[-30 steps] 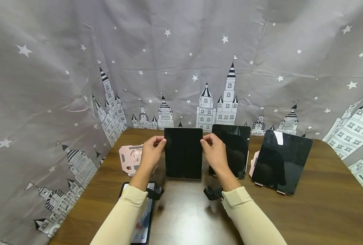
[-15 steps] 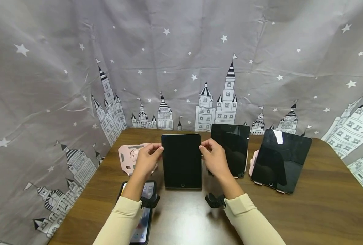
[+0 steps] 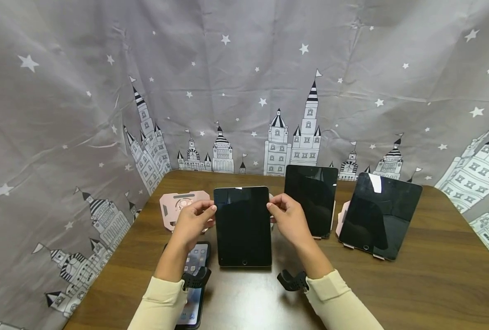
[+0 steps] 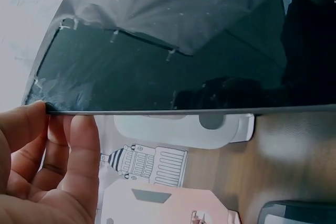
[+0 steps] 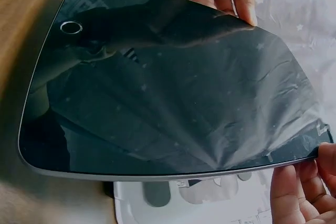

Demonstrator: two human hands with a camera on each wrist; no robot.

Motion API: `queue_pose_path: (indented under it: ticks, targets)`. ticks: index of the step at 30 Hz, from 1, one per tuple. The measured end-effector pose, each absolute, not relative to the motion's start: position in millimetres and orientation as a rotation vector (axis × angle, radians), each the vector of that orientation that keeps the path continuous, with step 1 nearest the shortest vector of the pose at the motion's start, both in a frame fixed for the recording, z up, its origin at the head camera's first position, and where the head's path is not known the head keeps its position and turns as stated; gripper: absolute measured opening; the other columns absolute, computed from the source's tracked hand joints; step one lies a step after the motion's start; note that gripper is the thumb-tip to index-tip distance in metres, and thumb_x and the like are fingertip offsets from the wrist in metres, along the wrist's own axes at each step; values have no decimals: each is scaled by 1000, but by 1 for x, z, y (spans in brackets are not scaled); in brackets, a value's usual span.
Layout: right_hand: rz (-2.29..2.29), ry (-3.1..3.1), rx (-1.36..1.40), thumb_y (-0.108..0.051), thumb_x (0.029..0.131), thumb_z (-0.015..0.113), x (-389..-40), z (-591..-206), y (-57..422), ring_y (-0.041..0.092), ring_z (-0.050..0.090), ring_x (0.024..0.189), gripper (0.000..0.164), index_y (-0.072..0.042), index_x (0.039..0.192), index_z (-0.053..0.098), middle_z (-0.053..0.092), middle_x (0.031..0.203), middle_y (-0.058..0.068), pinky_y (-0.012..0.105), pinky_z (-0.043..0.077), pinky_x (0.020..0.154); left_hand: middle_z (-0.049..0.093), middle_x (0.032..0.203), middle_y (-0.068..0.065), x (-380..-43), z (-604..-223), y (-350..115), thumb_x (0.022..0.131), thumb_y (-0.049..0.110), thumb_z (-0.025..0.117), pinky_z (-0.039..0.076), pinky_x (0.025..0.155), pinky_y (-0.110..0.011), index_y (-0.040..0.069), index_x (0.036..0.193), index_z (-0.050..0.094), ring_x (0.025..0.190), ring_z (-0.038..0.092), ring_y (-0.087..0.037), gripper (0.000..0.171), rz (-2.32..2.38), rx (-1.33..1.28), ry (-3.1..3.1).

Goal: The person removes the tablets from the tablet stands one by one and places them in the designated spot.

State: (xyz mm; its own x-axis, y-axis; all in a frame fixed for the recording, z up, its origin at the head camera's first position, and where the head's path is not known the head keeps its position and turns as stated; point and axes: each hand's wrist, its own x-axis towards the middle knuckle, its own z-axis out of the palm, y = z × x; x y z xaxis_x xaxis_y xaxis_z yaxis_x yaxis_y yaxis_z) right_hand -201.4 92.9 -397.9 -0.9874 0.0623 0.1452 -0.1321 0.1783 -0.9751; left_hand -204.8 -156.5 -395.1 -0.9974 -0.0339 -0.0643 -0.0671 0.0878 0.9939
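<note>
Both hands hold up a black tablet (image 3: pixel 244 227) with a dark screen and a home button at the bottom. My left hand (image 3: pixel 191 223) pinches its left edge near the upper corner, thumb in front and fingers behind. On the opposite edge my right hand (image 3: pixel 287 218) pinches at about the same height. The tablet stands nearly upright, its lower edge close over the table. Behind it, a pale stand plate (image 4: pixel 178 132) with rounded cutouts shows in the left wrist view; in the head view the tablet mostly hides it.
A pink stand (image 3: pixel 173 208) is at the left, partly behind the left hand. Two more dark tablets lean on stands at the right, a nearer upright tablet (image 3: pixel 310 199) and a tilted tablet (image 3: pixel 380 217). A black-framed device with lit screen (image 3: pixel 192 300) lies under the left forearm.
Both hands have brought the tablet lower and nearer to me, away from the spot farther back where it stood. The grip on both edges stays the same.
</note>
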Motion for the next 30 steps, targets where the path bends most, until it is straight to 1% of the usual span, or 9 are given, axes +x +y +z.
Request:
queue_pose_path:
  ticks: [4,6,11,13,17,20,23,26,30]
  targets:
    - [1961,-2277,46,-1,94,64,-197,-403,91,19,60,75,9,3,101,65,61,87,10,36,58,67,58,95,-10,-199,-397,-160,97,4,63,58,78,-36,-7,117,64,83,57,-19,23,2089,-109,2272]
    - [1986,-2264,37,0,94,64,-194,-405,89,23,60,75,9,5,101,64,61,86,10,37,58,67,57,95,-10,-196,-397,-162,96,4,63,58,78,-37,-6,117,64,82,57,-19,23,2070,-114,2276]
    - [1997,-2275,-14,0,93,64,-189,-408,84,29,61,75,8,4,100,65,61,84,9,42,58,68,57,94,-11,-190,-397,-168,97,3,61,58,73,-32,-7,117,63,80,58,-19,22,2022,-101,2296]
    - [2003,-2286,-39,0,93,65,-187,-409,82,26,61,74,7,3,99,65,61,83,9,43,58,68,57,94,-11,-189,-399,-169,97,2,61,58,72,-32,-7,116,63,80,58,-19,21,2007,-94,2298]
    - [2024,-2308,-57,1,93,64,-182,-413,80,21,59,71,6,4,98,65,60,80,8,40,59,66,59,93,-11,-185,-403,-172,97,2,61,59,71,-33,-7,115,63,78,59,-20,20,1978,-108,2303]
    - [2039,-2323,-55,1,93,64,-179,-417,80,21,58,70,5,4,97,64,59,79,9,38,58,63,59,91,-11,-181,-406,-172,97,2,61,58,68,-30,-8,115,63,77,59,-19,21,1962,-115,2306]
    - [2067,-2327,-51,1,93,64,-178,-421,80,22,57,69,5,5,96,64,59,77,8,38,57,62,59,91,-10,-178,-408,-173,97,3,60,58,67,-28,-9,116,62,77,58,-18,22,1941,-122,2309]
    - [2091,-2333,-38,1,93,63,-176,-425,79,20,56,66,6,6,96,63,58,76,6,34,56,59,59,90,-10,-173,-411,-175,98,4,61,57,66,-27,-9,116,62,76,58,-18,23,1934,-128,2305]
    - [2113,-2347,-20,1,93,62,-171,-430,78,17,54,66,6,6,97,62,57,75,5,33,55,58,60,88,-10,-168,-416,-175,97,2,61,57,64,-26,-9,114,63,74,58,-18,21,1929,-136,2313]
